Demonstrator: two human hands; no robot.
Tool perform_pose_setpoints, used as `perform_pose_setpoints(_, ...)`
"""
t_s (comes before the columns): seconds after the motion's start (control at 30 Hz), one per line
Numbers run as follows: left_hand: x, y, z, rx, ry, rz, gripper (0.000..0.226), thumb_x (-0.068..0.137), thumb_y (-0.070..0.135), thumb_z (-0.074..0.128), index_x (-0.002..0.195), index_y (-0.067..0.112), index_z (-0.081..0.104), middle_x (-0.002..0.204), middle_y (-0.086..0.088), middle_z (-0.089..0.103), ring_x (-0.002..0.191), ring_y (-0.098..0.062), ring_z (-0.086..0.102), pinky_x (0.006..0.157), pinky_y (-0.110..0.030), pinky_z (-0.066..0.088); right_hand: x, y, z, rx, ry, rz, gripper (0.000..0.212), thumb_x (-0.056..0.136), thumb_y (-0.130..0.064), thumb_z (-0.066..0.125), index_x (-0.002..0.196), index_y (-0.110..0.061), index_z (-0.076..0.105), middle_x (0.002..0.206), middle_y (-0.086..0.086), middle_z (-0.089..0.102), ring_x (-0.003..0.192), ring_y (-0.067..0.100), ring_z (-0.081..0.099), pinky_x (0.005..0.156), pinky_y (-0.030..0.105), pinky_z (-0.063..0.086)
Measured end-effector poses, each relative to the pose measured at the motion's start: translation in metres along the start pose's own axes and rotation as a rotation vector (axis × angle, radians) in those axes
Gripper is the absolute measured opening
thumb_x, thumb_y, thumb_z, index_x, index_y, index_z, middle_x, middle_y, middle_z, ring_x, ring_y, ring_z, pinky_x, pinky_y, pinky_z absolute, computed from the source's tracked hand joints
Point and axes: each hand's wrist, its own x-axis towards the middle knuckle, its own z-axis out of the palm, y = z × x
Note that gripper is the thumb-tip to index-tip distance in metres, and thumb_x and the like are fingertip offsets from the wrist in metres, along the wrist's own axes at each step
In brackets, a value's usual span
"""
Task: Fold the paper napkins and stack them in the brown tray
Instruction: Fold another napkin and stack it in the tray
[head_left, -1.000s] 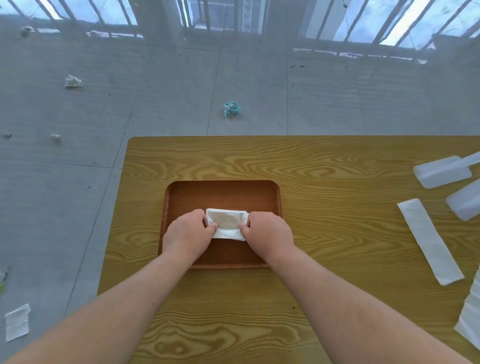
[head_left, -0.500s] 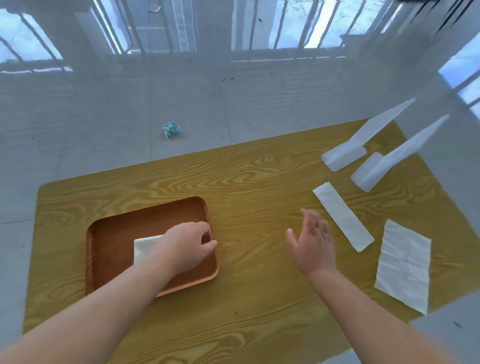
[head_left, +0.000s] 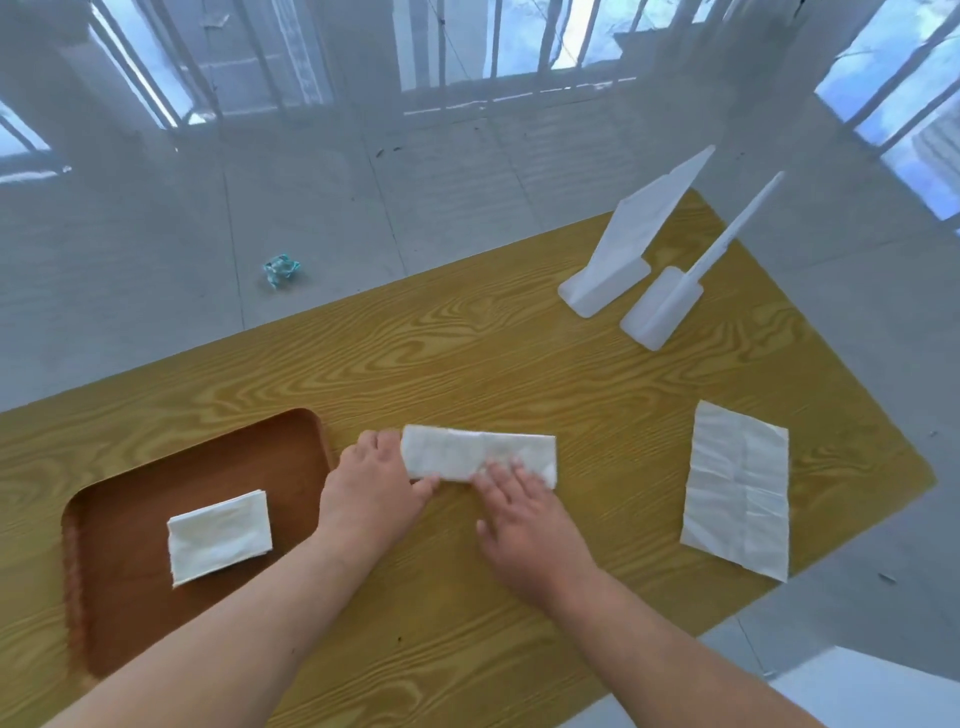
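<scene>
A folded white napkin (head_left: 220, 535) lies alone in the brown tray (head_left: 124, 488) at the table's left. Just right of the tray, a long narrow napkin strip (head_left: 467, 451) lies flat on the wooden table (head_left: 519, 364). My left hand (head_left: 371, 491) grips the strip's left end between thumb and fingers. My right hand (head_left: 519, 512) rests with spread fingers on the strip's right half, pressing it down. A wider, creased napkin (head_left: 737, 488) lies unfolded near the table's right edge.
Two white plastic stands (head_left: 605, 283) (head_left: 662, 314) sit at the table's far right. A crumpled teal scrap (head_left: 280, 269) lies on the grey floor beyond the far edge. The table's right edge runs close to the unfolded napkin.
My left hand has left the folded napkin in the tray. The narrow strip has come from the right to the table's middle, with both hands now on it. The view has swung right.
</scene>
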Motion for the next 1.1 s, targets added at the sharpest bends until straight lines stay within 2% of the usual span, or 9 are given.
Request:
perform_pose_setpoints(0.1, 0.000, -0.007, 0.002, 0.091, 0.004, -0.058, 0.083, 0.089, 0.070, 0.061, 0.147, 0.013, 0.045, 0.141, -0.009, 0.053, 0.128, -0.030, 0.052, 0.099, -0.044, 0.053, -0.001, -0.012, 0.006, 0.035, 0.004, -0.079, 0.063, 0.103, -0.032, 0.036, 0.162, -0.024, 0.019, 0.172, 0.003, 0.017, 0.158, 0.025, 0.004, 0.127, 0.042, 0.001)
perform_pose_setpoints(0.2, 0.004, -0.017, 0.003, 0.112, -0.016, -0.082, 0.075, 0.086, 0.070, 0.066, 0.137, 0.016, 0.052, 0.134, -0.006, 0.055, 0.124, -0.028, 0.053, 0.096, -0.043, 0.052, 0.000, -0.007, 0.003, 0.048, 0.048, 0.003, 0.061, 0.101, -0.027, 0.037, 0.160, -0.023, 0.026, 0.170, 0.004, 0.022, 0.158, 0.025, 0.010, 0.128, 0.043, 0.007)
perform_pose_setpoints(0.33, 0.013, -0.022, -0.002, 0.035, -0.108, -0.108, 0.037, 0.088, 0.055, 0.071, 0.108, 0.025, 0.065, 0.118, 0.000, 0.063, 0.108, -0.022, 0.058, 0.088, -0.040, 0.053, 0.002, 0.001, 0.000, 0.027, 0.037, 0.002, 0.059, 0.099, -0.026, 0.038, 0.157, -0.023, 0.032, 0.169, 0.004, 0.026, 0.156, 0.025, 0.015, 0.126, 0.043, 0.013)
perform_pose_setpoints(0.47, 0.014, -0.020, -0.015, -0.257, -0.075, -0.201, 0.012, 0.081, 0.029, 0.067, 0.082, 0.026, 0.055, 0.080, 0.005, 0.066, 0.068, -0.013, 0.058, 0.055, -0.033, 0.041, 0.004, -0.007, -0.001, 0.050, 0.050, -0.005, 0.057, 0.096, -0.028, 0.041, 0.154, -0.024, 0.038, 0.164, 0.002, 0.036, 0.152, 0.025, 0.027, 0.123, 0.045, 0.024)
perform_pose_setpoints(0.57, 0.010, -0.009, -0.023, -0.585, -0.064, -0.143, 0.019, 0.079, 0.032, 0.072, 0.092, 0.031, 0.059, 0.080, 0.006, 0.071, 0.067, -0.013, 0.066, 0.056, -0.030, 0.050, 0.004, -0.013, -0.005, 0.132, 0.165, -0.013, 0.055, 0.091, -0.024, 0.044, 0.145, -0.021, 0.049, 0.145, -0.001, 0.056, 0.134, 0.023, 0.047, 0.113, 0.044, 0.039)
perform_pose_setpoints(0.7, 0.008, 0.015, -0.027, -0.966, -0.256, -0.019, 0.042, 0.079, 0.063, 0.073, 0.095, 0.025, 0.069, 0.082, -0.001, 0.081, 0.063, -0.008, 0.068, 0.060, -0.026, 0.053, 0.007, 0.001, -0.012, 0.289, 0.342, 0.181, 0.044, 0.088, -0.019, 0.044, 0.129, -0.016, 0.060, 0.120, 0.000, 0.064, 0.111, 0.023, 0.056, 0.102, 0.037, 0.044)
perform_pose_setpoints(0.8, 0.014, 0.018, -0.016, -0.673, -0.123, -0.120, 0.048, 0.084, 0.074, 0.059, 0.086, 0.027, 0.066, 0.077, 0.002, 0.077, 0.063, -0.009, 0.064, 0.059, -0.031, 0.049, 0.006, 0.017, -0.019, 0.352, 0.351, 0.334, 0.031, 0.089, -0.011, 0.051, 0.117, -0.017, 0.062, 0.108, -0.002, 0.064, 0.103, 0.021, 0.057, 0.091, 0.034, 0.044)
perform_pose_setpoints(0.9, 0.014, 0.019, 0.001, -0.234, -0.146, -0.129, 0.049, 0.087, 0.076, 0.057, 0.098, 0.028, 0.053, 0.093, 0.014, 0.065, 0.081, -0.010, 0.062, 0.058, -0.029, 0.043, 0.003, 0.027, -0.022, 0.349, 0.314, 0.340, 0.027, 0.089, -0.010, 0.051, 0.111, -0.017, 0.064, 0.103, -0.003, 0.066, 0.099, 0.020, 0.058, 0.088, 0.037, 0.047)
perform_pose_setpoints(1.1, 0.018, 0.036, 0.019, -0.129, -0.104, -0.031, 0.034, 0.084, 0.053, 0.077, 0.098, 0.026, 0.060, 0.104, 0.005, 0.062, 0.098, -0.021, 0.060, 0.077, -0.036, 0.048, 0.001, 0.026, -0.019, 0.278, 0.179, 0.286, 0.015, 0.096, -0.024, 0.051, 0.098, -0.020, 0.065, 0.095, -0.003, 0.063, 0.094, 0.021, 0.057, 0.087, 0.039, 0.047)
